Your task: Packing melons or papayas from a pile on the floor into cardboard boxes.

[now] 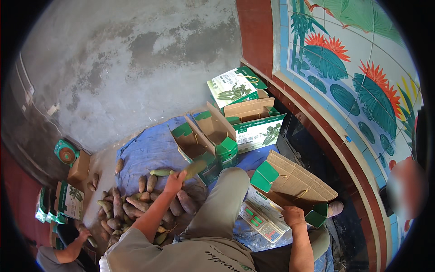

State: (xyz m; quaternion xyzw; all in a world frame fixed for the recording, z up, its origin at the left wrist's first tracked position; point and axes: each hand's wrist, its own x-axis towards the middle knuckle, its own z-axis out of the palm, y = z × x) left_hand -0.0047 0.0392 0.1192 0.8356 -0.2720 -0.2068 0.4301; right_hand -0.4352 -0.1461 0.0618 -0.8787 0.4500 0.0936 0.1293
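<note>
My left hand (174, 182) is closed round the end of a long green radish (195, 168), raised above a pile of soil-covered radishes (136, 206). The held radish looks slightly blurred. On my right, an open cardboard carton (299, 179) with green flaps stands on or just behind a digital scale (263, 224); its underside is hidden. My right hand (294, 216) has its fingers curled on the near edge of that carton, beside the scale's keypad.
Two open cartons (210, 131) stand ahead, with more printed cartons (260, 131) behind them on a blue tarp (147, 152). At lower left, another person's hand (84, 233) holds a radish near a stacked carton (70, 199). A green dial scale (66, 153) sits by the wall.
</note>
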